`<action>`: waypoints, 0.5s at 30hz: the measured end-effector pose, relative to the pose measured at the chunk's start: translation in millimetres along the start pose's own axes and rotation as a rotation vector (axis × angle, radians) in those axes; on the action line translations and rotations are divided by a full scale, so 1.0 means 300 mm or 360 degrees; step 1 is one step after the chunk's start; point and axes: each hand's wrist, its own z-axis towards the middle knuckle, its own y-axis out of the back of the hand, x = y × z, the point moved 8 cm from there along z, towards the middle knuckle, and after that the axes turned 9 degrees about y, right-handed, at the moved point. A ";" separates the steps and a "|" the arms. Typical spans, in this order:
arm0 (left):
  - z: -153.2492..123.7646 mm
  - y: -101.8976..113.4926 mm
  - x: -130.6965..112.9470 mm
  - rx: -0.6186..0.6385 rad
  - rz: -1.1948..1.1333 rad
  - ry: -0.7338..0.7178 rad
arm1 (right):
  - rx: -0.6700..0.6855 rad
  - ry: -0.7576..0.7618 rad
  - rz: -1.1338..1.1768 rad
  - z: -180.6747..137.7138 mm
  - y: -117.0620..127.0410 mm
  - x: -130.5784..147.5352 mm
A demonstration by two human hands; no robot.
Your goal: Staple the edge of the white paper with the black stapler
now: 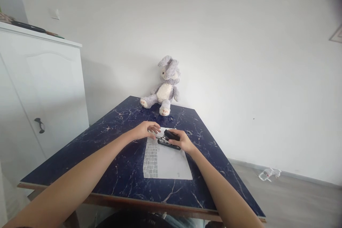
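A black stapler (171,135) is opened up above a white sheet of paper (173,166), its top arm raised and its silvery metal inner rail showing. My right hand (184,141) grips the stapler from the right, with thumb and fingers around its rear part. Close by its left end is my left hand (146,130), fingers bent and spread away from the thumb. The left thumb is at the tip of the metal rail; whether it touches is hard to make out. Grey block-like markings run down the paper's left side.
The dark blue marbled table (125,171) carries a grey plush rabbit (164,91) at its far end against the wall. To the left stands a white cabinet (57,89) with items on top. A crumpled plastic bag (268,174) lies on the floor at right.
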 end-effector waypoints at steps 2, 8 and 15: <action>0.006 -0.050 -0.021 0.0026 0.0012 -0.0062 | 0.0017 0.0080 0.0006 0.004 -0.020 0.035; 0.032 -0.134 -0.023 0.0091 0.0223 -0.0098 | 0.0149 0.0059 -0.0011 0.017 -0.039 0.045; 0.026 -0.145 0.038 0.0161 0.0891 -0.0082 | -0.0179 -0.0218 -0.0309 -0.066 0.265 -0.103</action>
